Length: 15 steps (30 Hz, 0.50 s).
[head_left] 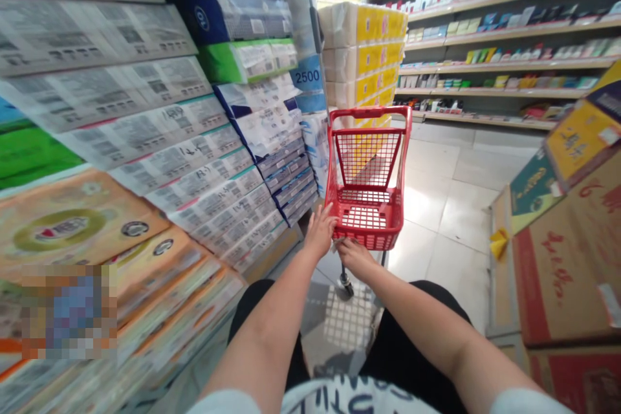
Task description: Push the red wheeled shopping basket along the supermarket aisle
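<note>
A small red plastic shopping cart (403, 187) stands right in front of my knees, its grid basket bare inside and its tall handle frame on the far side. My left hand (320, 231) is at the basket's near left corner, fingers stretched and apart, the tips against the red side. Just below the near rim, my right hand (358, 257) has its fingers curled together. A small pale scrap shows at those fingertips, too blurred to name. Beneath the basket a caster wheel (346, 286) is visible.
Stacked tissue packs (213, 168) rise close on the left, orange packs (87, 226) nearest. Behind the cart stand yellow-and-white packs (373, 55). Cardboard boxes (567, 259) line the right side. Shelves of small goods (509, 32) fill the back, beyond a tiled floor (431, 207).
</note>
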{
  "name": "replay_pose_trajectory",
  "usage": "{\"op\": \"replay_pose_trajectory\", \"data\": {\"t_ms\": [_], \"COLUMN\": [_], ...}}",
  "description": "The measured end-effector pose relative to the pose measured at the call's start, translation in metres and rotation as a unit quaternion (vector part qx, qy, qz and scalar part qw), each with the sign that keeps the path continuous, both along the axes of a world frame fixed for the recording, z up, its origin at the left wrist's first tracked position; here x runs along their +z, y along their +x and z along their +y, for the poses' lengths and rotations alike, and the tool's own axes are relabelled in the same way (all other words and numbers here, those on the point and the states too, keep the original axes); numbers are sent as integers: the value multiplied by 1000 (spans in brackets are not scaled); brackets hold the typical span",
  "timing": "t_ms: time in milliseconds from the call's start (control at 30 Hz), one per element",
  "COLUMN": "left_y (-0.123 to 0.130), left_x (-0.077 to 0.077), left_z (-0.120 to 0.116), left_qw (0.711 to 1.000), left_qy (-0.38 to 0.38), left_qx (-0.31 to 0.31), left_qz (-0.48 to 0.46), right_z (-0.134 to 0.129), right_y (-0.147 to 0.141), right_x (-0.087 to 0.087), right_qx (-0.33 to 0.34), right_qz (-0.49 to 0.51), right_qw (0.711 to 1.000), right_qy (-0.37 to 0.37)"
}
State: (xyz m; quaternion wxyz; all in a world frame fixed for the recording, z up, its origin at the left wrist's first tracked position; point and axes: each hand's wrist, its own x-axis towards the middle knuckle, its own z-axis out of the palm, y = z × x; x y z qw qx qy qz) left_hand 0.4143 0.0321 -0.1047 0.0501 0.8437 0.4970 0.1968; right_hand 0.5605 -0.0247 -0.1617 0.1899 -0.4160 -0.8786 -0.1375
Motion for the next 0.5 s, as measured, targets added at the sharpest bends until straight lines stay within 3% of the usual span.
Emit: {"op": "replay_pose_trajectory", "data": {"t_ms": [267, 500], "left_y": [6, 8], "left_x": [10, 17], "left_z": [-8, -14], "left_qw": [998, 995], "left_qy": [-41, -24], "left_qx": [46, 68], "left_qz": [28, 63], "right_z": [-10, -16], "right_y": [4, 14], "right_x": [9, 12], "right_qx": [-27, -55], "right_qz": [-1, 8], "right_qw": [992, 990], "right_qy": [-126, -129]}}
